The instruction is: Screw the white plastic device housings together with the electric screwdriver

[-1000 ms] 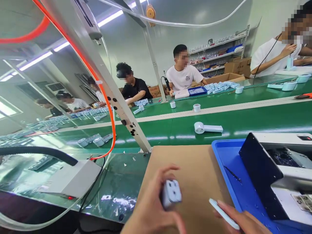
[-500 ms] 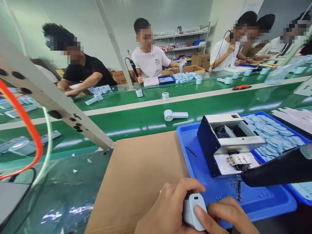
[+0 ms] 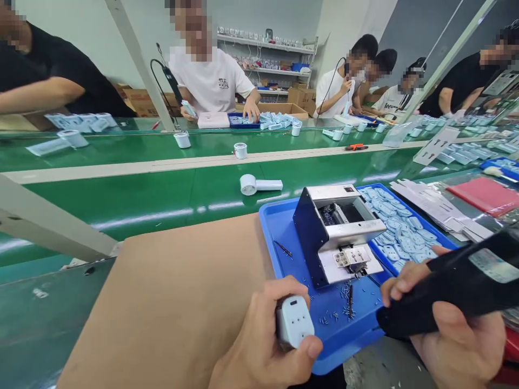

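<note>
My left hand [image 3: 259, 340] grips an oblong pale-blue plastic housing [image 3: 298, 317] near the blue plastic tray [image 3: 279, 229], holed end facing me (leaving holes exposed, I judge) | my right hand [image 3: 462, 343] clasps a black cylindrical tool [image 3: 458, 289], nose trayward, seemingly for reach.

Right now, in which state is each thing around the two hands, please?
Pale blue part: held, holed end showing
Left hand: closed on it
Black tool: held, pointing left
Right hand: wrapped around it
Machine: upright, top open
Nearer tray: bearing it and loose screws
Farther tray: filled with pale pieces
Cardboard: lying flat
</note>
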Demonstrator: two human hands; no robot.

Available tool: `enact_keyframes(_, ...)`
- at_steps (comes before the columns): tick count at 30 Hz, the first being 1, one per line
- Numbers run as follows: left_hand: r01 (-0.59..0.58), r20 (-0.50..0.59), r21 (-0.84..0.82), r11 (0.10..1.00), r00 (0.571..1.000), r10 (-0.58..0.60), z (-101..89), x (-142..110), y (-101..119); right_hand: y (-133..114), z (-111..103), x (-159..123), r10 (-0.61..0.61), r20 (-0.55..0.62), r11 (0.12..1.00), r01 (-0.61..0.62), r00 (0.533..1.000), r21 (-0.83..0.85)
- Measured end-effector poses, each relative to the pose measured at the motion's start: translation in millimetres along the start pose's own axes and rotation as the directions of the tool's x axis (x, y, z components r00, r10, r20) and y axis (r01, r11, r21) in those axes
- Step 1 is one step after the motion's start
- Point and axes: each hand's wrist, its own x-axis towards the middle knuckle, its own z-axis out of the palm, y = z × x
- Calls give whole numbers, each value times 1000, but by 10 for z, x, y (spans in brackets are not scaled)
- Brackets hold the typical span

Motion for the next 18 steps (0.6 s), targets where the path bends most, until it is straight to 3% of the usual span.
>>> enact_keyframes(3, 9, 29, 13, 1000, 1000, -10, 0, -66, -57, -105, 217, 61, -6, -170, 997, 18, 985, 71)
enact_keyframes(5, 41, 42, 40, 998, 998, -43, -5, -113, -93, -188, 357, 131, -65, -241, 997, 73, 968, 24)
enact_keyframes(8, 79, 57, 65, 995, 995, -83, -12, -163, -139, -253, 530, 311, -203, -197, 978, 189, 959, -85)
enact_keyframes(11, 64, 50, 70, 995, 997, -67, -19, -190, -165, -179, 647, 492, -259, -111, 966, 256, 959, -43)
enact_keyframes(15, 31, 54, 80, 996, 998, -35, -34, -209, -149, -56, 692, 579, -225, -53, 973, 228, 973, 45)
enact_keyframes(18, 7, 33, 129, 992, 999, -11, -25, -204, -107, -101, 612, 548, -150, -85, 988, 153, 985, 35)
